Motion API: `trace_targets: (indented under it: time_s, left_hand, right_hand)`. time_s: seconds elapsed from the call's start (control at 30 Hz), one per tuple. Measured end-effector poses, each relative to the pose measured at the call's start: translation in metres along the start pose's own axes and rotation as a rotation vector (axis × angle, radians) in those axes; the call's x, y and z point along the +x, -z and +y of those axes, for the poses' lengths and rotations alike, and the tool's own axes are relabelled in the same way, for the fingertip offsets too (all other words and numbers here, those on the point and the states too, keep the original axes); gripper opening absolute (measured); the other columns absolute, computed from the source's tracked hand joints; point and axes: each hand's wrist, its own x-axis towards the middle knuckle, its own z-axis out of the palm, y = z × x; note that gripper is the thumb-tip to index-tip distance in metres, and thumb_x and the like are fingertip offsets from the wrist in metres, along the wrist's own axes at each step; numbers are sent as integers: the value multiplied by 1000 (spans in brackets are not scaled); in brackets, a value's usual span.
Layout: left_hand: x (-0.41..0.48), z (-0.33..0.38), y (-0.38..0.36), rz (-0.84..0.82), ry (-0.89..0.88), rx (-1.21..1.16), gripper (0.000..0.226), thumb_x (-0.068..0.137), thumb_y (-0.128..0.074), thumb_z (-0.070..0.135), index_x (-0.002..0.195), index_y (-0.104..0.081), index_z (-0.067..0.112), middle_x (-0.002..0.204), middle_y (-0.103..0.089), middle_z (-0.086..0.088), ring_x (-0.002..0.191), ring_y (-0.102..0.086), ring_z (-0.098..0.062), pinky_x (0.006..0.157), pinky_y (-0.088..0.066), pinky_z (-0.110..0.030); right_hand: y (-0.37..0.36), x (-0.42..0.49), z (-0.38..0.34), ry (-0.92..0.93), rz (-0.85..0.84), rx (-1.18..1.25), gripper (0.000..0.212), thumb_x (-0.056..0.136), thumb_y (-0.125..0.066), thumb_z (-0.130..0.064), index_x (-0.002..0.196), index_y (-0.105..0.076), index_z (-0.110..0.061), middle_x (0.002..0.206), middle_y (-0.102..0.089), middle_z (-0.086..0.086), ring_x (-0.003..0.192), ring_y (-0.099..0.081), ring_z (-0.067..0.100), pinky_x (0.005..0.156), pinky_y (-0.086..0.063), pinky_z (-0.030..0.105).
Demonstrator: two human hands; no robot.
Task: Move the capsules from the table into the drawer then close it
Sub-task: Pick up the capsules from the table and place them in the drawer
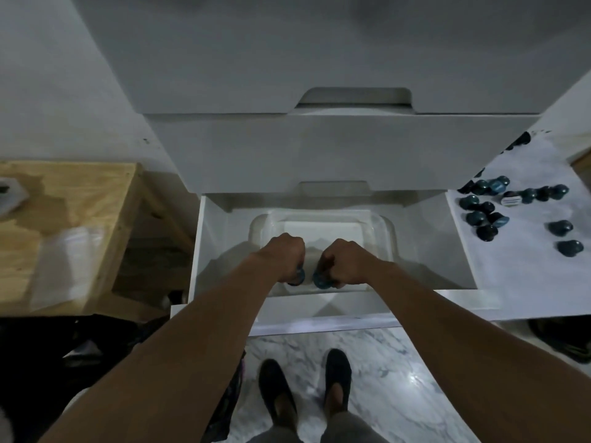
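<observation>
No writing can be read; one capsule on the surface (524, 273) shows a pale label, too blurred to make out. Both hands are fisted over a clear tub (382, 228) inside the open drawer (208, 251). The left hand (284, 259) is closed on a blue capsule (296, 278), the right hand (347, 262) on another capsule (320, 280). More capsules (479, 215) lie scattered on the surface to the right. A wooden stand (70, 199) sits left of the drawer; feet in dark shoes (276, 388) stand on the marble floor (399, 362).
</observation>
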Motion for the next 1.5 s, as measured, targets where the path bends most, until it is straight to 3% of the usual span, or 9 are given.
trace_targets:
  time_s: [0.1,0.2,0.33,0.6,0.7,0.97,1.17,1.37,1.5]
  left_hand:
    - [-4,1,-2,-8,13,53,31,66,-80,15,92,-67,6,90,-64,-11,77,-63,-25,75,-57,-33]
    - [-8,0,-1,-3,29,101,30,66,-81,17,82,-56,8,84,-57,-8,76,-60,-25,75,-56,-34]
    - [-11,-3,0,-7,55,115,34,69,-81,17,84,-52,9,84,-53,-8,74,-56,-23,76,-54,-32]
    - [-16,-7,-1,2,50,141,28,74,-76,12,88,-52,8,79,-49,-7,73,-53,-23,69,-48,-29]
    - [-17,-7,-2,26,61,140,23,78,-71,9,96,-57,4,88,-54,-12,79,-56,-25,71,-47,-29]
    - [-19,-7,-7,62,61,113,27,80,-70,15,101,-57,2,102,-63,-15,88,-63,-26,68,-44,-28]
    - [-21,-7,-6,42,58,131,24,82,-66,12,103,-58,2,101,-61,-15,94,-63,-28,75,-47,-29]
    - [-22,-7,-5,59,25,163,11,84,-65,9,85,-57,2,92,-59,-16,91,-63,-28,73,-47,-29]
    - [-22,-10,1,77,12,150,31,81,-70,8,110,-60,2,111,-60,-17,100,-61,-29,83,-50,-32]
  right_hand:
    - [-3,2,-8,12,-35,-26,24,82,-60,1,100,-72,-10,87,-71,8,60,-65,13,46,-44,9]
    - [-6,2,-16,21,-57,-31,21,82,-68,-9,102,-72,-11,95,-72,11,72,-67,18,61,-52,18]
    - [-9,4,-24,27,-77,-33,21,82,-69,-11,102,-72,-7,94,-73,15,70,-66,20,60,-50,18]
    - [-16,7,-29,28,-44,-78,14,78,-75,-24,85,-72,-13,66,-64,4,54,-59,16,63,-51,27]
    - [-18,7,-30,30,-42,-112,22,78,-75,-28,94,-73,-14,78,-68,6,61,-59,16,61,-47,24]
    - [-21,11,-30,15,-20,-181,28,74,-77,-28,98,-73,-14,101,-70,9,91,-64,28,84,-55,37]
    - [-21,9,-30,15,12,-178,25,74,-77,-33,89,-74,-13,94,-70,10,85,-64,28,79,-56,36]
    - [-22,7,-32,11,-1,-174,29,78,-74,-38,92,-73,-13,95,-69,11,86,-63,27,74,-52,32]
    - [-17,3,-33,21,13,-181,31,78,-75,-33,98,-72,-10,100,-69,12,86,-61,27,72,-48,29]
